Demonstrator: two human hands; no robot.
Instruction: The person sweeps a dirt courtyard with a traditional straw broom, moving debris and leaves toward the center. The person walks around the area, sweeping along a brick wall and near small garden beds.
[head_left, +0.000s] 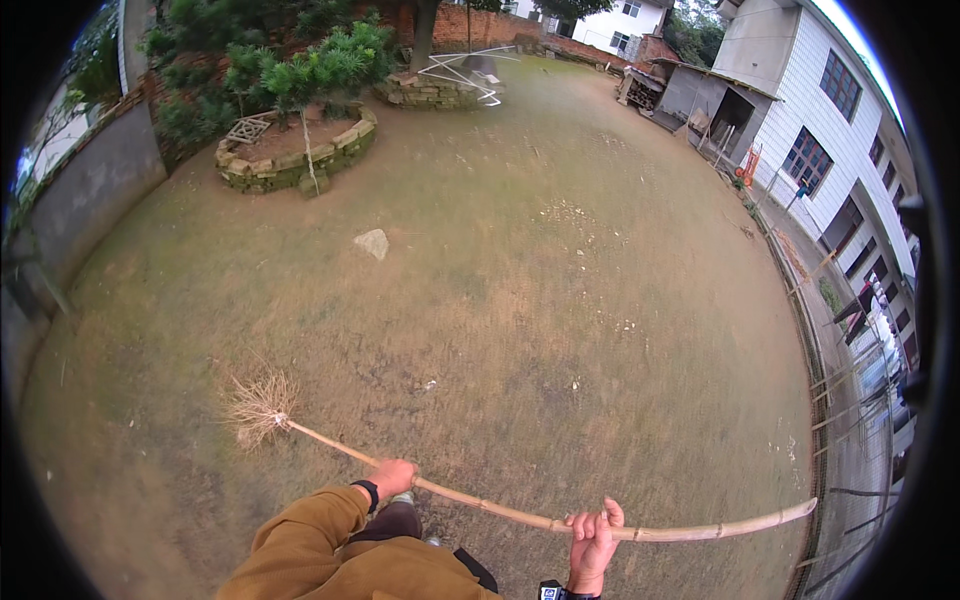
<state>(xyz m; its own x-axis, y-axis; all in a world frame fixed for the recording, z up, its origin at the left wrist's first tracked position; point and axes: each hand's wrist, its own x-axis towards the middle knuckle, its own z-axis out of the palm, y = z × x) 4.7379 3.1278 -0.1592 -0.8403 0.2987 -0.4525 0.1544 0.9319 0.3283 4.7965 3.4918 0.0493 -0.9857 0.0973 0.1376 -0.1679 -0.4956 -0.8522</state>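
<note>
A twig broom with a long bamboo handle (495, 510) lies across the view in front of my body. Its fan of thin twigs (261, 407) is at the lower left, at ground level. My left hand (394, 478) is closed round the handle on the side nearer the twigs, with a dark band at the wrist. Farther up the pole, my right hand (595, 544) grips it from below, palm turned up, some fingers partly raised. The handle's cut end (806, 508) sticks out to the right past this hand. Bare, mossy earth (480, 315) spreads below and ahead.
A pale stone (373, 244) lies ahead, left of middle. Beyond it, a low brick planter ring (330, 154) holds shrubs, and white poles (457, 66) rest by another. A wire mesh fence (817, 420) runs along the right. A grey wall (97, 187) bounds the left.
</note>
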